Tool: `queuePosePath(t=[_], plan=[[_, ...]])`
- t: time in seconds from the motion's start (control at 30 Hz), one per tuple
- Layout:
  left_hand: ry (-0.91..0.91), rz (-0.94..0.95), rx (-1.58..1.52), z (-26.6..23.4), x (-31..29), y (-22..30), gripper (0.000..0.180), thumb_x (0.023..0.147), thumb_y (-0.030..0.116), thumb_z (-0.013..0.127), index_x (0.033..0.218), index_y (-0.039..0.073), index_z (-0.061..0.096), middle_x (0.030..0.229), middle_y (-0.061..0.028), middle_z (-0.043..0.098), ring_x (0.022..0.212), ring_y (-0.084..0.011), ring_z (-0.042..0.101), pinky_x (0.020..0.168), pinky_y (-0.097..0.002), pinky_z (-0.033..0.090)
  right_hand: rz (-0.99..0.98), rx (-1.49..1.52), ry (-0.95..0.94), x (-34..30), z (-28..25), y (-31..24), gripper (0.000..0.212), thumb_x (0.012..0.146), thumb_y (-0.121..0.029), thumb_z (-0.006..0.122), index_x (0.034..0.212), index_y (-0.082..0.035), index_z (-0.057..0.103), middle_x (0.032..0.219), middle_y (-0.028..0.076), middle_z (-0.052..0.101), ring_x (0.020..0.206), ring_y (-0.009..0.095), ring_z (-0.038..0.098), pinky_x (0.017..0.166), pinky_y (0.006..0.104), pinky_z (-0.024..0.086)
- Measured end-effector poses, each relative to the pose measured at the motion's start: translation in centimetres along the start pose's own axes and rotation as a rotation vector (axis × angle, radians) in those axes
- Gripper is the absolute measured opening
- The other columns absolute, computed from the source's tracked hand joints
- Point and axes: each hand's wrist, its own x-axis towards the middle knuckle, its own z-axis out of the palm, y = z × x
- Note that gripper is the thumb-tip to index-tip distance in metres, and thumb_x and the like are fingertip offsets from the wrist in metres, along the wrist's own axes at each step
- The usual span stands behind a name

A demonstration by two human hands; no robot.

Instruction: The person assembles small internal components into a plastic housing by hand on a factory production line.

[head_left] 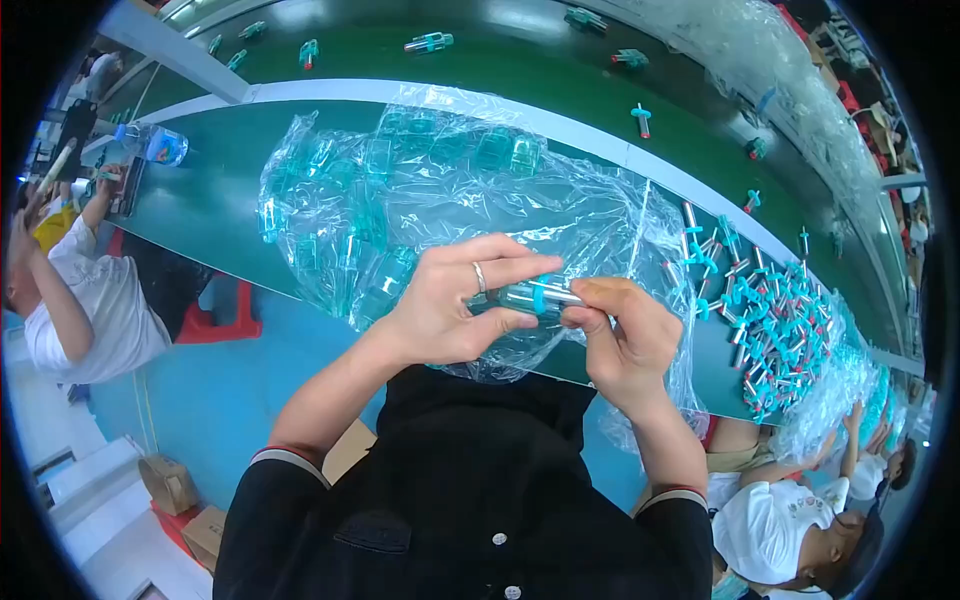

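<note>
In front of my body, my left hand (pixel 445 305) grips a clear teal plastic housing (pixel 514 296) between thumb and fingers, with a ring on one finger. My right hand (pixel 635 335) pinches the end of a silver metal pin (pixel 563 297) with a teal collar (pixel 539 298). Pin and housing are lined up end to end and meet at the collar; how deep the pin sits inside is hard to make out. Below and beyond both hands lies a transparent plastic bag (pixel 475 212) holding several teal housings (pixel 378 160). A heap of metal pins (pixel 785 330) with teal collars and red tips lies to the right.
Past the pale ledge (pixel 400 92), a green conveyor (pixel 360 65) carries scattered assembled pieces (pixel 430 42). A plastic bottle (pixel 160 145) rests on the bench at far left. People in white shirts work at left (pixel 95 300) and lower right (pixel 770 530). Cardboard boxes (pixel 168 483) stand lower left.
</note>
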Motion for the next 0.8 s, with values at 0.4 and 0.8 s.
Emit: queuePosePath(t=[0.4, 0.8], plan=[[0.045, -0.026, -0.084, 0.9, -0.7, -0.3, 0.058, 0.072, 0.002, 0.083, 0.129, 0.01, 0.073, 0.106, -0.014, 0.071, 0.092, -0.0259, 0.071, 0.077, -0.0334, 0.056, 0.061, 0.122, 0.02, -1.3, 0.3, 0.1, 0.009, 0.093, 0.007, 0.07, 0.102, 0.008, 0.068, 0.094, 0.02, 0.072, 0.072, 0.02, 0.073, 0.063, 0.03, 0.06], [-0.04, -0.033, 0.017, 0.3, -0.4, -0.3, 0.067, 0.074, 0.009, 0.086, 0.138, 0.01, 0.066, 0.112, -0.0137, 0.071, 0.092, -0.0263, 0.07, 0.08, -0.0359, 0.057, 0.14, 0.037, -0.155, -0.1, -0.3, 0.7, 0.012, 0.087, 0.005, 0.073, 0.1, 0.003, 0.072, 0.086, 0.014, 0.073, 0.071, 0.018, 0.073, 0.064, 0.0288, 0.057]])
